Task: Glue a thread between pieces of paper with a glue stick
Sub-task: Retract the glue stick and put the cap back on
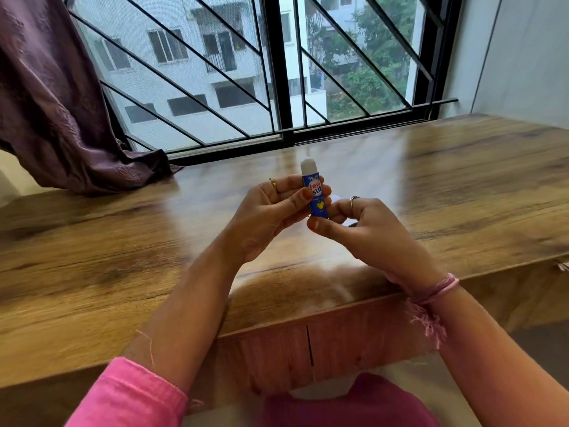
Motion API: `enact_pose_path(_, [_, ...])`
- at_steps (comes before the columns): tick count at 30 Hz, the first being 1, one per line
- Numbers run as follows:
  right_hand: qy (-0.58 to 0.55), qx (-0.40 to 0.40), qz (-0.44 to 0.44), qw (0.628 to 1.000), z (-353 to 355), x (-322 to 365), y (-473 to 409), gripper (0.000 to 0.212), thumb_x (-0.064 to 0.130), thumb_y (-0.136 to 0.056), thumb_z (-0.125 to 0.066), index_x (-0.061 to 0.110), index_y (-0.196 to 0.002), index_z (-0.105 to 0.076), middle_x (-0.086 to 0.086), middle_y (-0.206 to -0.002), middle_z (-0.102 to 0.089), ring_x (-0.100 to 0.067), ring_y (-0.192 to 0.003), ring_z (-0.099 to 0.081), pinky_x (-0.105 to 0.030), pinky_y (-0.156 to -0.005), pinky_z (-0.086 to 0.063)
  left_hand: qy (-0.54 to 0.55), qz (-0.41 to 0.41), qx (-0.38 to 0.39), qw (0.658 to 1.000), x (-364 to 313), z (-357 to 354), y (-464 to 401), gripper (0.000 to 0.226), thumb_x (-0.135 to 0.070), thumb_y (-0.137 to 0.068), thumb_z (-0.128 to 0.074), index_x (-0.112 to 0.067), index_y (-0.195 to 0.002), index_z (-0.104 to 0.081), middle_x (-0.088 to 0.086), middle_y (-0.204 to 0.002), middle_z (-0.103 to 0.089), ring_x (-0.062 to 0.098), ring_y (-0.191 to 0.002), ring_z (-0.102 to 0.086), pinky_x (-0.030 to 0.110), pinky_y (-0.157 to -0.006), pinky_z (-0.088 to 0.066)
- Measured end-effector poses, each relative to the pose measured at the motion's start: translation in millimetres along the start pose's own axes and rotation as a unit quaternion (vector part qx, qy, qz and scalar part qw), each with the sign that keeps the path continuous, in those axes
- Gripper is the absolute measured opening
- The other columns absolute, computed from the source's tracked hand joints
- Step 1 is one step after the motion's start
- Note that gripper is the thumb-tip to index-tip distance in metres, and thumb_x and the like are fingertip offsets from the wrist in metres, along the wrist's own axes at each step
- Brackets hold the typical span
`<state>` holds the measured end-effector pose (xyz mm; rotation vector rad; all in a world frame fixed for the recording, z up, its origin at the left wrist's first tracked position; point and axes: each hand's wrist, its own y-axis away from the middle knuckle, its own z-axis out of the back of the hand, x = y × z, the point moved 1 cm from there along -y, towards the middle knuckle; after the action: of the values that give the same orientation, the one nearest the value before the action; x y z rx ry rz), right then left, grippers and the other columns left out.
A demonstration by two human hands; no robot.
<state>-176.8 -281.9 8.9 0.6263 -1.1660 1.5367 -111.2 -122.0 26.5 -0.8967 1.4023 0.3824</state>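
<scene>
A blue glue stick (314, 192) stands upright above the wooden table (431, 186), uncapped, with white glue showing at its top. My left hand (268, 211) grips its barrel between thumb and fingers. My right hand (360, 226) pinches the stick's bottom end with thumb and fingers. A bit of white paper (337, 198) shows on the table behind my right hand, mostly hidden. A pink thread (431, 300) is wound round my right wrist, with frayed ends hanging. A thin loose thread strand (150, 346) lies on my left forearm.
A purple curtain (61, 118) drapes onto the table's far left. A barred window (277, 72) runs along the table's far edge. A white wall (523, 57) stands at the right. The table's front edge is close to my body.
</scene>
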Motion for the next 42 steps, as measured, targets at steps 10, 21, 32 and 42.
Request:
enact_pose_path(10, [-0.048, 0.054, -0.027, 0.997, -3, 3, 0, 0.031, 0.041, -0.079, -0.071, 0.02, -0.101, -0.065, 0.002, -0.093, -0.063, -0.003, -0.042, -0.051, -0.014, -0.039, -0.036, 0.004, 0.002, 0.011, 1.0, 0, -1, 0, 0.033, -0.013, -0.086, -0.056, -0.005, -0.117, -0.059, 0.008, -0.109, -0.071, 0.024, -0.104, -0.066, 0.028, -0.086, -0.055])
enact_pose_path(21, [-0.036, -0.065, -0.043, 0.996, -1, -3, 2, 0.026, 0.038, -0.061, -0.086, 0.026, -0.067, -0.063, 0.008, -0.065, -0.056, 0.0, -0.045, -0.051, -0.021, -0.047, -0.044, -0.011, 0.011, 0.023, 1.0, 4, -2, -1, 0.029, -0.014, -0.085, -0.061, -0.01, -0.114, -0.064, 0.01, -0.112, -0.07, 0.026, -0.108, -0.065, 0.029, -0.088, -0.053])
enact_pose_path(32, [-0.078, 0.036, -0.033, 0.996, 13, 4, 3, 0.013, 0.027, -0.072, -0.08, 0.018, -0.077, -0.072, 0.024, -0.066, -0.065, -0.001, -0.04, -0.048, -0.007, -0.041, -0.035, -0.021, 0.008, 0.027, 0.999, 0, -3, 0, 0.032, -0.016, -0.083, -0.062, -0.01, -0.114, -0.063, 0.007, -0.11, -0.071, 0.024, -0.107, -0.065, 0.028, -0.09, -0.052])
enact_pose_path(42, [-0.044, -0.01, -0.031, 0.998, 3, -1, 4, 0.029, 0.042, -0.071, -0.078, 0.023, -0.088, -0.065, 0.016, -0.071, -0.066, 0.001, -0.04, -0.053, -0.006, -0.041, -0.035, -0.023, -0.009, 0.021, 0.999, -1, -3, 1, 0.028, -0.019, -0.08, -0.065, -0.016, -0.108, -0.067, 0.003, -0.108, -0.072, 0.018, -0.109, -0.064, 0.022, -0.089, -0.049])
